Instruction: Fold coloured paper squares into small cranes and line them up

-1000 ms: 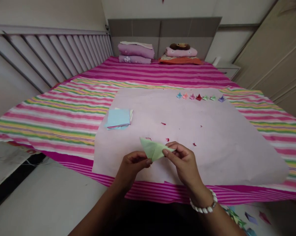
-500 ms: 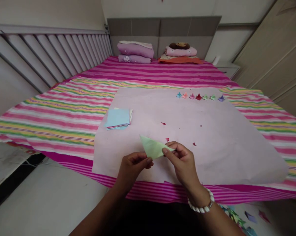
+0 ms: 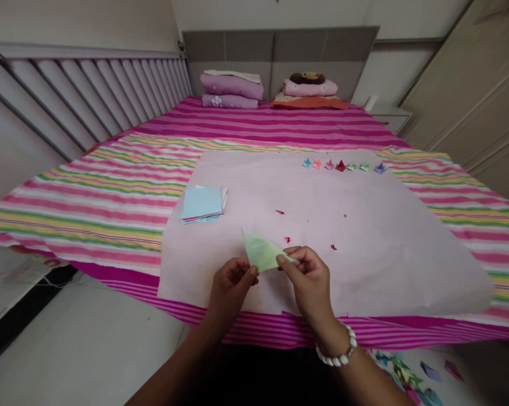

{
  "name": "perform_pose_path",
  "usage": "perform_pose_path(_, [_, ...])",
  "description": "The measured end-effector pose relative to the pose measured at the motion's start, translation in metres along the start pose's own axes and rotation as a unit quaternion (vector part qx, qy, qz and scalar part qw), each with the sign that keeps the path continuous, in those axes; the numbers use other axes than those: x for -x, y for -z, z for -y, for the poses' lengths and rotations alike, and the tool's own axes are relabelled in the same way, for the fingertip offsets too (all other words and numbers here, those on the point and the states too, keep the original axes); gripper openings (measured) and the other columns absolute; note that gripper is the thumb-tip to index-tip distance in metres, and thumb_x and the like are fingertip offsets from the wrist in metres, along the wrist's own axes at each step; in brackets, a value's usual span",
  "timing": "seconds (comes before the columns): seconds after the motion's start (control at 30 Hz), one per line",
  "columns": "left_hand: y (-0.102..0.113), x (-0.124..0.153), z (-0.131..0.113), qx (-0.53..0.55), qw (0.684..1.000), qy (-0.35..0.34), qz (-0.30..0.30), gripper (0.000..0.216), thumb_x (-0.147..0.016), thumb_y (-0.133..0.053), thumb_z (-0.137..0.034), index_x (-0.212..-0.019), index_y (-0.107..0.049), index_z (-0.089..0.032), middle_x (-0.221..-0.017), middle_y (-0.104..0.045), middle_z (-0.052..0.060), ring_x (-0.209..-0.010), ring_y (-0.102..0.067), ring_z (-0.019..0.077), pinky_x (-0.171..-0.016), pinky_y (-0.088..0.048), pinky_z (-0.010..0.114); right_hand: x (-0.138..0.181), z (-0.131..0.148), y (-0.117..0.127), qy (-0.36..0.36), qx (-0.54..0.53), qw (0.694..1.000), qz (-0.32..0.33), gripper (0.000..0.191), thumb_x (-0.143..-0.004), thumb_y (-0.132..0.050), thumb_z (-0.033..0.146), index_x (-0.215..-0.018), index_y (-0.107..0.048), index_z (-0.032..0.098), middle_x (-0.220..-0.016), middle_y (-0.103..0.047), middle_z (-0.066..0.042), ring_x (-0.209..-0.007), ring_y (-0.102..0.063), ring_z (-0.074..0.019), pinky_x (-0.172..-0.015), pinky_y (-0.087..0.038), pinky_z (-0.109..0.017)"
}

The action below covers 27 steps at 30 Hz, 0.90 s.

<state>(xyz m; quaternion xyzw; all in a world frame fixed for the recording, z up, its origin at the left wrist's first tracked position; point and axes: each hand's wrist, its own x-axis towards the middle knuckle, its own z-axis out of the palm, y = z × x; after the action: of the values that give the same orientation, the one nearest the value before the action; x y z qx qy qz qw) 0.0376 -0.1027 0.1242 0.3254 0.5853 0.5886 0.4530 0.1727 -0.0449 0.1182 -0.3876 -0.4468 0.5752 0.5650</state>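
1. Pinching a pale green folded paper triangle (image 3: 261,252) between them, the left hand (image 3: 231,285) and the right hand (image 3: 309,279) hold it just above the near part of a large pale pink paper sheet (image 3: 364,254) spread on the striped bedspread (image 3: 110,192)
2. Compared with a second ago, both hands sit slightly higher and closer together; the left hand's fingertips are closed on the triangle's lower left corner, and the right hand's thumb and forefinger are clamped on its right tip
3. The paper looks flatter and narrower than before, its raised flap now pressed down, so a fold seems to have just been closed; the crease itself is too small to make out
4. Unmoved since then: the stack of light blue square papers (image 3: 202,204) to the left, the row of small coloured folded paper shapes (image 3: 342,166) at the sheet's far edge, and the red paper scraps (image 3: 286,239) just beyond the hands
5. More folded coloured pieces (image 3: 406,378) lie on the floor near the right wrist with its white bead bracelet (image 3: 336,356)
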Motion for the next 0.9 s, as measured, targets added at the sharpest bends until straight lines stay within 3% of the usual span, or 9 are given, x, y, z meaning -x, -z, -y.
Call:
perform_pose_path(0.07, [-0.002, -0.001, 0.002, 0.005, 1.0, -0.002, -0.006, 0.018, -0.069, -0.074, -0.03, -0.074, -0.064, -0.015, -0.06, -0.063, -0.004, -0.058, -0.059, 0.0093, -0.059, -0.049, 0.02, 0.0, -0.004, -0.002, -0.025, -0.035, 0.999, -0.026, 0.025, -0.063, -0.082, 0.025, -0.078, -0.062, 0.02, -0.073, -0.064, 0.002, -0.059, -0.056, -0.0102, -0.057, -0.047, -0.024])
perform_pose_path(0.17, [-0.004, -0.001, 0.004, 0.011, 1.0, -0.006, -0.015, 0.02, -0.069, -0.074, -0.031, -0.074, -0.063, -0.015, -0.06, -0.062, -0.004, -0.059, -0.058, 0.0091, -0.06, -0.048, 0.021, 0.003, -0.009, -0.01, -0.081, -0.093, 0.992, -0.033, 0.046, -0.056, -0.085, 0.023, -0.097, -0.064, 0.022, -0.07, -0.064, 0.005, -0.058, -0.058, -0.0102, -0.062, -0.05, -0.026])
perform_pose_path(0.33, [-0.006, 0.0, 0.004, 0.021, 1.0, -0.012, -0.002, 0.021, -0.068, -0.075, -0.031, -0.075, -0.063, -0.015, -0.062, -0.064, -0.003, -0.061, -0.059, 0.0098, -0.06, -0.048, 0.021, 0.011, -0.012, -0.023, -0.155, -0.092, 0.98, 0.08, 0.021, -0.057, -0.084, 0.03, -0.066, -0.071, 0.017, -0.058, -0.066, 0.0, -0.056, -0.059, -0.0154, -0.061, -0.05, -0.03])
perform_pose_path(0.6, [-0.003, 0.0, 0.004, 0.026, 1.0, 0.005, -0.009, 0.021, -0.068, -0.074, -0.028, -0.081, -0.066, -0.014, -0.065, -0.065, -0.002, -0.061, -0.059, 0.0093, -0.062, -0.049, 0.022, 0.004, -0.016, -0.011, -0.156, -0.042, 0.987, -0.01, 0.021, -0.059, -0.083, 0.031, -0.055, -0.069, 0.016, -0.055, -0.066, -0.001, -0.055, -0.056, -0.0127, -0.059, -0.043, -0.026])
perform_pose_path(0.8, [-0.003, -0.002, 0.006, 0.048, 0.999, 0.023, -0.012, 0.026, -0.064, -0.077, -0.025, -0.084, -0.065, -0.013, -0.062, -0.064, -0.003, -0.058, -0.058, 0.0091, -0.059, -0.048, 0.021, -0.007, -0.012, 0.003, -0.117, -0.01, 0.993, -0.022, 0.024, -0.064, -0.081, 0.034, -0.056, -0.068, 0.016, -0.052, -0.059, 0.003, -0.053, -0.049, -0.0109, -0.057, -0.038, -0.025])
perform_pose_path(0.9, [0.001, -0.005, 0.007, 0.107, 0.993, 0.054, -0.017, 0.029, -0.061, -0.079, -0.021, -0.083, -0.061, -0.014, -0.058, -0.063, -0.004, -0.053, -0.057, 0.0078, -0.054, -0.046, 0.019, -0.013, -0.01, 0.011, -0.103, -0.028, 0.994, -0.038, 0.029, -0.073, -0.074, 0.043, -0.06, -0.069, 0.017, -0.055, -0.061, 0.0, -0.057, -0.053, -0.0135, -0.06, -0.041, -0.027])
